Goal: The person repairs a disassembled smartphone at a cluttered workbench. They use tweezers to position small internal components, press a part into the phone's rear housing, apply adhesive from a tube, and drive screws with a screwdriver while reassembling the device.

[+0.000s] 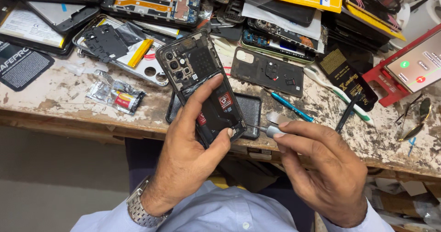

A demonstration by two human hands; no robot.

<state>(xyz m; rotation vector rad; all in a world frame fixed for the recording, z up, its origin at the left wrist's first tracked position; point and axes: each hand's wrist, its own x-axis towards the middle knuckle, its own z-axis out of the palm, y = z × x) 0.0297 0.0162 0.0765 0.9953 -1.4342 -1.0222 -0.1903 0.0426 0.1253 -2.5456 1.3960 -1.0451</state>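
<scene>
hands (257, 154) around opened phone (202, 87), screwdriver (268, 130)

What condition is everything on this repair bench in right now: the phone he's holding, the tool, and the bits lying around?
Opened phone: back cover off, insides exposed, gripped by left hand.
Metal pry tool: pinched in right hand, tip at the phone's lower edge.
Dark back cover: detached, lying flat.
Blue pen: lying on workbench.
Phone in red case: screen lit.
Toothbrush: lying flat.
</scene>
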